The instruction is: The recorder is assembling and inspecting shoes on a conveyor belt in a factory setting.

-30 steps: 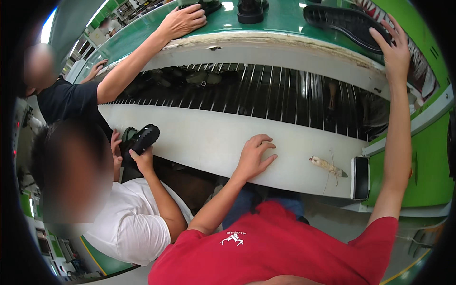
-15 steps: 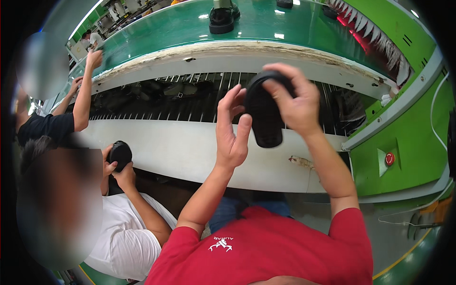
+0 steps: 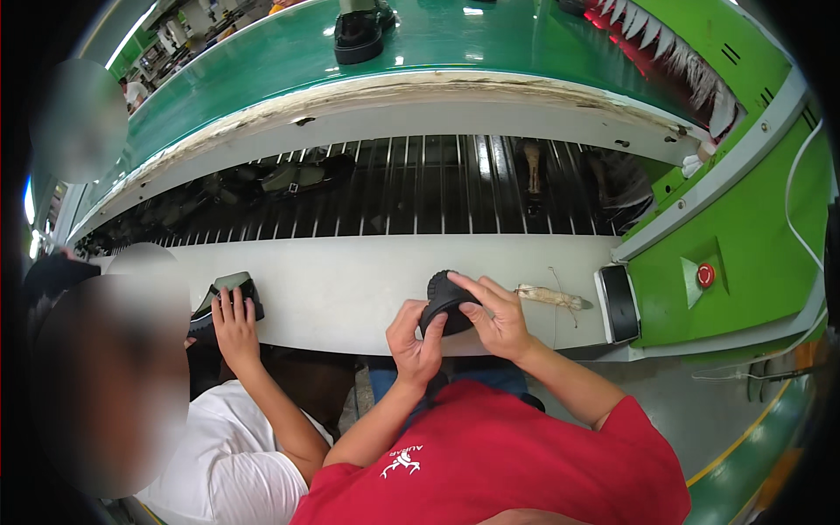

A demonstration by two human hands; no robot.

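A black rubber shoe sole (image 3: 444,296) with a ridged edge is held up between my two hands, just over the white ledge. My left hand (image 3: 415,343) pinches its near left side between thumb and fingers. On the other side, my right hand (image 3: 497,322) grips it, thumb below and index finger stretched along the top. The sole is tilted, so part of its face is hidden from me. To the right of my right hand, a pale, cloth-wrapped stick-like tool (image 3: 544,296) lies on the white ledge (image 3: 341,280).
At left, a co-worker's hand (image 3: 234,331) rests on a dark shoe (image 3: 249,293). Beyond the ledge runs a slatted rack (image 3: 394,188) holding shoes. Above it, a green belt (image 3: 490,44) carries a black shoe (image 3: 359,39). A green machine (image 3: 665,302) with a red button (image 3: 706,276) stands at right.
The sole has come down and nearer to me, turned from upright to tilted. My left hand, earlier beside it with fingers apart, now grips it. The co-worker's hands have shifted from a black sole to a shoe.
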